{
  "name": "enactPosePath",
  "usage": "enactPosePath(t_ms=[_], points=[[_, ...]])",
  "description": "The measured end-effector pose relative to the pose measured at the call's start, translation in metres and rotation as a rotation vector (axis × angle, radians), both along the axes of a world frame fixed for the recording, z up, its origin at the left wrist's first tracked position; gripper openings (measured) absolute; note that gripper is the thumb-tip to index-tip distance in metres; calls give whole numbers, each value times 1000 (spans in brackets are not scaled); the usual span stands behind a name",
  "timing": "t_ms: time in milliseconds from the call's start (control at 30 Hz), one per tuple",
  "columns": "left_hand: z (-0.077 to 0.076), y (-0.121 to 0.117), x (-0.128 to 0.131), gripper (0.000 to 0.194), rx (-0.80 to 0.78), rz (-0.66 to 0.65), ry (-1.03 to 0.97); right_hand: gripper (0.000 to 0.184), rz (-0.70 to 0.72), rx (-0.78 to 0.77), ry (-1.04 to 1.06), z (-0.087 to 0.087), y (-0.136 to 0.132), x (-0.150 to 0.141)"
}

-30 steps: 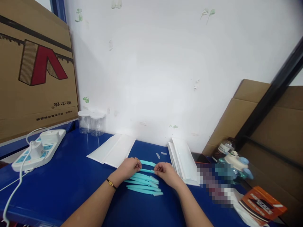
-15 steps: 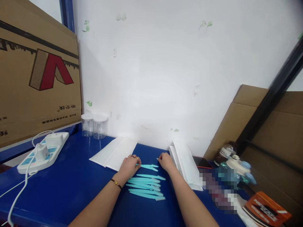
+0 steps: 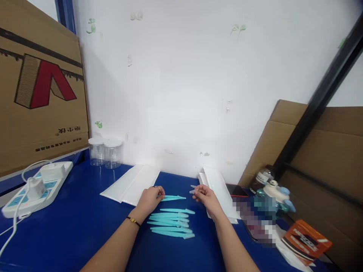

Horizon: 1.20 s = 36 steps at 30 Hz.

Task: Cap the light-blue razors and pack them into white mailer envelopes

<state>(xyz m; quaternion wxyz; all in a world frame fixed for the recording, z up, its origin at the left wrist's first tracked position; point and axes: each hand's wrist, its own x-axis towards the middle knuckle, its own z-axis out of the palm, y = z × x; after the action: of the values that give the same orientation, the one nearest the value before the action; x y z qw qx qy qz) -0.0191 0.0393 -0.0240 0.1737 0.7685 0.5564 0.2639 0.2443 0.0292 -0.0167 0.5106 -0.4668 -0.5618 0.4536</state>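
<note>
My left hand is closed on the handle end of a turquoise eyebrow razor, which points right; whether a second lies behind it, I cannot tell. My right hand pinches small translucent pieces that look like blade caps, a short gap from the razor's tip. Below the hands, several more turquoise razors lie in a loose row on the blue table. White flat packets lie left of my left hand, and a stack of white packets is beside my right hand.
A white power strip with plugs and cables lies at the left. Two clear lidded jars stand by the wall. At the right are a phone, a brown bottle, a teal and white object and an orange box.
My right hand has moved slightly right and turned, so the translucent pieces in its fingers show more. My left hand still holds the razor. The camera view has shifted a little.
</note>
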Motion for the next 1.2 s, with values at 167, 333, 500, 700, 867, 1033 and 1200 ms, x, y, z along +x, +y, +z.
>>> enactPosePath(t_ms=[167, 333, 500, 700, 867, 1033, 1200], points=[[-4, 5, 0, 19, -79, -44, -348, 28, -38, 57, 159, 9, -3, -5], [-1, 5, 2, 22, -128, -115, -495, 27, -44, 91, 187, 13, -6, -9], [-3, 6, 2, 23, -134, -121, -517, 25, -18, 79, 211, 14, -9, -12], [-5, 6, 2, 23, -132, -119, -496, 24, -12, 85, 216, 14, -9, -15], [-4, 5, 2, 22, -137, -126, -496, 25, 6, 75, 197, 13, -9, -19], [-2, 4, 1, 23, -131, -122, -475, 30, -82, 98, 232, 14, -8, -16], [1, 2, 1, 24, -130, -113, -465, 32, -79, 100, 198, 15, -9, -13]])
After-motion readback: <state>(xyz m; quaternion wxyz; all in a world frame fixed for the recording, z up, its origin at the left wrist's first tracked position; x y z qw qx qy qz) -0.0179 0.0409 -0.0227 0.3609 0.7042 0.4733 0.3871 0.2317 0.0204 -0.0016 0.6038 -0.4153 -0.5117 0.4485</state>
